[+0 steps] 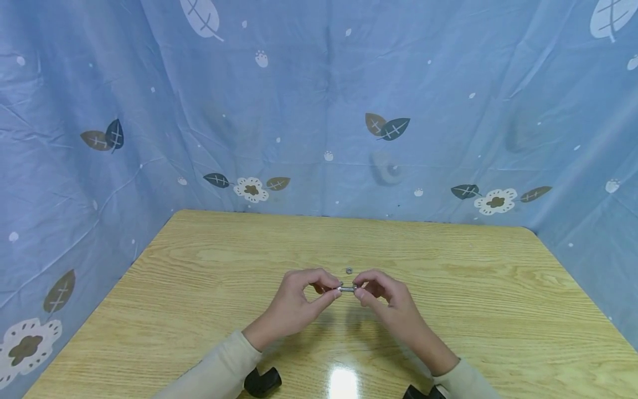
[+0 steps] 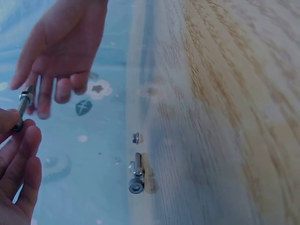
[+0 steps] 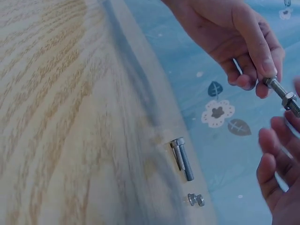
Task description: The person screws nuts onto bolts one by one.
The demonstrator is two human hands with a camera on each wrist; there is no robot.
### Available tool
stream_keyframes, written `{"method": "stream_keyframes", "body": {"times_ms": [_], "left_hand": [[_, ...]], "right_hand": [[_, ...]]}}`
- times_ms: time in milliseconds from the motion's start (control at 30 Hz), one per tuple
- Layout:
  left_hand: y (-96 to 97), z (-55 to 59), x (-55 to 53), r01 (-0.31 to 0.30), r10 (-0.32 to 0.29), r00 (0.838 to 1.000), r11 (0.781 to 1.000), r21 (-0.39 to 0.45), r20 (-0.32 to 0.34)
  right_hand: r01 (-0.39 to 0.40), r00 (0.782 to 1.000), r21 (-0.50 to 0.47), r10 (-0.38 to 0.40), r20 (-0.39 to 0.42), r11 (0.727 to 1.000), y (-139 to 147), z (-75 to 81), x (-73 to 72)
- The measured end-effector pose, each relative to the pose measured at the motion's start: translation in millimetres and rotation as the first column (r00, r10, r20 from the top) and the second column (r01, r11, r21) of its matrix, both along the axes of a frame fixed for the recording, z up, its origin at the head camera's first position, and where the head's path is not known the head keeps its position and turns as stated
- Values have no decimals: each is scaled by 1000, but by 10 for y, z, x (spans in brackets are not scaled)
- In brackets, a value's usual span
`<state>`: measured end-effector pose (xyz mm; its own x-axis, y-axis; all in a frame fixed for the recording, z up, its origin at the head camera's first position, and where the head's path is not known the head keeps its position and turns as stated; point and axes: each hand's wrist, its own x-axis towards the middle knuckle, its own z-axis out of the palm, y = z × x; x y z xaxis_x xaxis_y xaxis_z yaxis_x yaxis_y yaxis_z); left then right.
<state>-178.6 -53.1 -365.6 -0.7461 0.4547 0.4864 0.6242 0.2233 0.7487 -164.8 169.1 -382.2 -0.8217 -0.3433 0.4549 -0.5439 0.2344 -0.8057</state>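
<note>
Fingers of our left hand (image 1: 301, 302) pinch one end of a metal bolt (image 3: 279, 88) above the table (image 1: 214, 288), while those of our right hand (image 1: 391, 303) lie parted around its other end; whether they touch it, we cannot tell. A hex nut (image 3: 288, 100) sits on the threaded shaft. On the wood close to our hands lie a loose nut (image 1: 349, 271) and a socket-head bolt (image 3: 186, 162), which our hands largely block in the head view. Pale, streaky grain shines under the light; beyond hangs wrinkled blue cloth (image 1: 309, 111) printed with leaves and flowers.
</note>
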Motion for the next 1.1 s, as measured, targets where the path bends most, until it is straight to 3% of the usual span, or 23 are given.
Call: {"method": "stream_keyframes", "body": {"times_ms": [233,467,633,933,1100], "left_hand": [[-3,-18,3,1,-1,1000,1000,7,2],[-2,-22,23,4,-4,1000,1000,9,-11],[-2,-34,32,5,-5,1000,1000,2,-28],[1,-65,43,-2,2,999,1000,1,-46],[6,-76,59,2,-2,999,1000,0,-53]], "right_hand": [[-38,996,-33,35,-83,999,-14,-4,-5],[19,999,7,-19,-42,1000,-13,-7,26],[19,1000,33,-18,-6,999,-17,-11,44],[-43,993,-17,41,-107,999,-25,-29,40],[-12,997,1,12,-73,1000,-14,-33,58]]}}
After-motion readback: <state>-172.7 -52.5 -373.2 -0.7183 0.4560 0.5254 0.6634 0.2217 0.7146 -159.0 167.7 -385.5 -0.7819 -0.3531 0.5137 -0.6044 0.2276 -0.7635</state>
